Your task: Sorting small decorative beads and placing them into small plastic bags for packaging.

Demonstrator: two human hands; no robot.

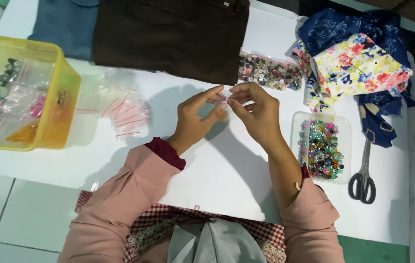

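Both hands meet over the middle of the white table (227, 185). The left hand (195, 119) and the right hand (256, 112) pinch a small clear plastic bag (226, 94) between thumb and fingertips, each closed on one edge of it, approx. at 12 o'clock from the person's body. If something is inside the bag, I cannot tell; it is too small.

Around: at 3 o'clock from the hands a clear box of coloured beads (323, 146), and scissors (363, 178) just beside it at 4 o'clock. At 1 o'clock a clear bag of buttons (269, 72), touching the dark brown cloth (168, 36). At 2 o'clock the floral fabric (358, 65). At 9 o'clock a heap of empty small bags (120, 107), and further the yellow tub (47, 97) with filled bags.

My judgement: the step is to open or handle the bag's mouth. To do it well, keep the pinch light, w/ fingertips near the top edge, pull the two sides apart evenly, and hold it low over the table so nothing rolls away.
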